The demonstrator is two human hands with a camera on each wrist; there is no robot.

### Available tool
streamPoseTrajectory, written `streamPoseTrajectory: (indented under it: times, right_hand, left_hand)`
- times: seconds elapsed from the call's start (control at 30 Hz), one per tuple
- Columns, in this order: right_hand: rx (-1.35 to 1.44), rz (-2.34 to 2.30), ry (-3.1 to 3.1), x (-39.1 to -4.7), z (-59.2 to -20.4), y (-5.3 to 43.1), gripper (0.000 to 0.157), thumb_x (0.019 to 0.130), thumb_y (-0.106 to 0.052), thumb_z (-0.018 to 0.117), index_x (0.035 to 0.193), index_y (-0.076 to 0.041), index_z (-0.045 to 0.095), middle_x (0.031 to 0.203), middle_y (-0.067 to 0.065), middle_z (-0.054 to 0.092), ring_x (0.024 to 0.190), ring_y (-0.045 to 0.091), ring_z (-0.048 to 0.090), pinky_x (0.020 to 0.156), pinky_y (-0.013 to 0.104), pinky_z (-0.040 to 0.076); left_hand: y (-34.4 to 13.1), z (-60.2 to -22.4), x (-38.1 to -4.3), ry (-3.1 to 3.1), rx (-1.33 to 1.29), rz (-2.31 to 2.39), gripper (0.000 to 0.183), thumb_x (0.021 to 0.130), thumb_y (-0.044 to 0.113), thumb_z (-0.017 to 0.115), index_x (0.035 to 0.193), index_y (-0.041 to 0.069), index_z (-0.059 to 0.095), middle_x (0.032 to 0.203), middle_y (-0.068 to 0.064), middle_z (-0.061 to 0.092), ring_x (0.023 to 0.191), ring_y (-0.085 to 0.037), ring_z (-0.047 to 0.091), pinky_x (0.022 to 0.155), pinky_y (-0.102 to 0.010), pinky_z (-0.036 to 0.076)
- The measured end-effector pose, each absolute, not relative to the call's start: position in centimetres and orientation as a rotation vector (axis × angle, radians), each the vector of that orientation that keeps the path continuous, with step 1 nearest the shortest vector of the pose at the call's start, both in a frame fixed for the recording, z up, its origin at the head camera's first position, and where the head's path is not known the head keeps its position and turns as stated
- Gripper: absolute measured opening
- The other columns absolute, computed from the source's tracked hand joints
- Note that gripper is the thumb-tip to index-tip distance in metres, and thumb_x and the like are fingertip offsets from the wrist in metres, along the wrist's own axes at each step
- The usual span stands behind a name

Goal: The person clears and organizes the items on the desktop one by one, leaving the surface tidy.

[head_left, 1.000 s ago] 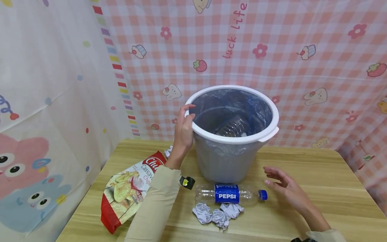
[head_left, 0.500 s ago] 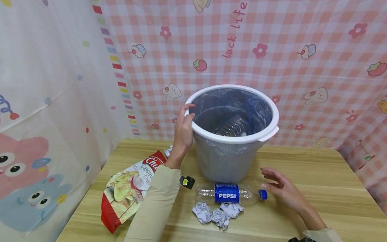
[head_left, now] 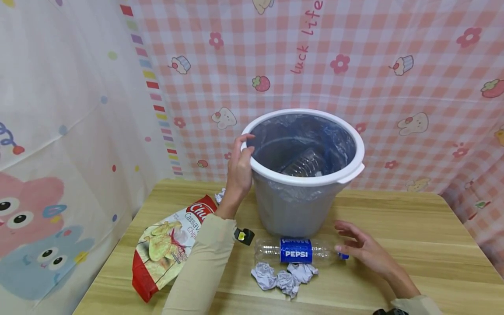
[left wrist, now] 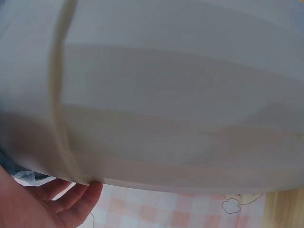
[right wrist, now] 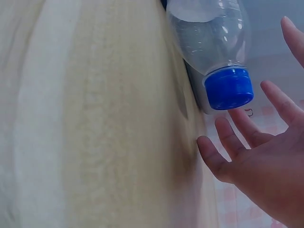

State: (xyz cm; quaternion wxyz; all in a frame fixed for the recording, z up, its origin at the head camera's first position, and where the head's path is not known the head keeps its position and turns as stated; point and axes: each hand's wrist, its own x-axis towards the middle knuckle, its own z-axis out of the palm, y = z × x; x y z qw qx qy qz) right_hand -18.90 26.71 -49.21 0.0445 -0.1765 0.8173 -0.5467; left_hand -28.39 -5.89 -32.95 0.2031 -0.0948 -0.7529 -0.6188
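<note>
My left hand [head_left: 239, 170] grips the left side of the white rim of a grey trash bin [head_left: 293, 214], its fingers hooked over the edge. In the left wrist view the bin's wall [left wrist: 180, 104] fills most of the picture. A clear plastic bag lines the bin, and an empty plastic bottle [head_left: 305, 164] lies inside. In front of the bin a Pepsi bottle [head_left: 296, 251] lies on its side, cap to the right. My right hand [head_left: 364, 246] is at the cap end with fingers spread; in the right wrist view they are beside the blue cap [right wrist: 229, 89].
Several crumpled paper balls [head_left: 287, 283] lie in front of the Pepsi bottle. Another paper ball [head_left: 219, 195] is behind my left forearm. A cassava chips bag [head_left: 165, 245] lies at left, partly under my sleeve. Patterned cloth [head_left: 189, 100] hangs behind the wooden table [head_left: 425, 236].
My right hand has moved left, from beside the Pepsi bottle's cap to where its thumb overlaps the cap. The left hand keeps its grip on the bin's rim.
</note>
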Motion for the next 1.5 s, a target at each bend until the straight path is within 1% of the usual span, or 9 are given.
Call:
streamPoseTrajectory:
  times: [0.17,0.23,0.27,0.4,0.63,0.83,0.9,1.2,1.5]
  right_hand:
    - [-0.499,-1.626,2.482,-18.9,-49.2,26.4,0.066,0.089,-0.013,0.07,0.146,0.001,0.04,0.143,0.028,0.047,0.126,0.047,0.047,0.098,0.042,0.046]
    - [-0.498,-1.611,2.475,-18.8,-49.3,26.3,0.066,0.089,-0.014,0.072,0.145,0.002,0.041,0.143,0.028,0.047,0.126,0.049,0.046,0.097,0.041,0.046]
    - [-0.498,-1.602,2.472,-18.8,-49.3,26.2,0.066,0.088,-0.015,0.072,0.145,0.003,0.042,0.143,0.027,0.047,0.126,0.049,0.047,0.096,0.038,0.046]
    - [-0.533,-1.569,2.482,-18.8,-49.6,26.0,0.064,0.086,-0.018,0.074,0.142,0.0,0.048,0.141,0.022,0.052,0.125,0.04,0.05,0.096,0.027,0.044]
    - [-0.551,-1.546,2.43,-18.9,-49.6,26.0,0.062,0.085,-0.02,0.076,0.14,-0.003,0.052,0.138,0.018,0.056,0.124,0.032,0.051,0.095,0.024,0.042]
    - [-0.64,-1.538,2.395,-19.0,-49.9,26.0,0.059,0.087,-0.018,0.074,0.14,-0.003,0.052,0.142,0.019,0.053,0.125,0.008,0.05,0.098,0.021,0.039]
    - [-0.666,-1.527,2.399,-19.0,-50.0,26.0,0.059,0.087,-0.019,0.074,0.14,-0.003,0.053,0.142,0.018,0.053,0.125,0.004,0.049,0.099,0.02,0.037]
    - [-0.655,-1.447,2.461,-19.1,-50.2,26.0,0.059,0.086,-0.027,0.074,0.14,-0.011,0.055,0.143,0.01,0.055,0.127,-0.007,0.042,0.104,0.017,0.031]
    - [-0.732,-1.453,2.426,-19.2,-50.3,26.0,0.05,0.091,-0.024,0.069,0.139,-0.015,0.057,0.141,0.009,0.057,0.128,-0.005,0.044,0.103,0.014,0.031]
  left_hand:
    - [-5.8,-32.9,-28.4,-2.1,-0.263,-1.73,0.038,0.096,0.027,0.037,0.129,0.017,0.054,0.145,-0.004,0.049,0.129,-0.02,0.045,0.109,-0.042,0.033]
    - [-5.8,-32.8,-28.3,-2.101,-0.263,-1.733,0.038,0.096,0.027,0.038,0.129,0.017,0.054,0.145,-0.004,0.049,0.13,-0.02,0.045,0.109,-0.042,0.033]
    - [-5.8,-32.8,-28.3,-2.1,-0.262,-1.734,0.038,0.096,0.027,0.038,0.129,0.017,0.054,0.145,-0.004,0.049,0.13,-0.02,0.045,0.109,-0.042,0.034]
    - [-5.9,-32.8,-28.4,-2.098,-0.264,-1.733,0.037,0.096,0.026,0.038,0.128,0.016,0.054,0.145,-0.004,0.049,0.13,-0.02,0.045,0.109,-0.042,0.033]
    - [-5.8,-32.8,-28.4,-2.097,-0.266,-1.724,0.038,0.096,0.026,0.038,0.128,0.016,0.054,0.145,-0.004,0.049,0.129,-0.02,0.046,0.109,-0.041,0.034]
    - [-5.9,-32.8,-28.4,-2.097,-0.273,-1.734,0.038,0.096,0.026,0.037,0.129,0.016,0.053,0.145,-0.004,0.049,0.13,-0.019,0.045,0.11,-0.041,0.033]
    - [-5.9,-32.9,-28.4,-2.096,-0.276,-1.741,0.038,0.096,0.026,0.037,0.129,0.015,0.053,0.145,-0.004,0.048,0.131,-0.019,0.044,0.11,-0.041,0.033]
    - [-5.9,-32.9,-28.4,-2.092,-0.274,-1.728,0.039,0.096,0.026,0.037,0.128,0.015,0.054,0.144,-0.004,0.049,0.128,-0.02,0.045,0.108,-0.041,0.033]
    - [-5.9,-33.0,-28.3,-2.1,-0.269,-1.719,0.039,0.096,0.027,0.037,0.129,0.015,0.054,0.144,-0.004,0.049,0.128,-0.021,0.046,0.108,-0.042,0.032]
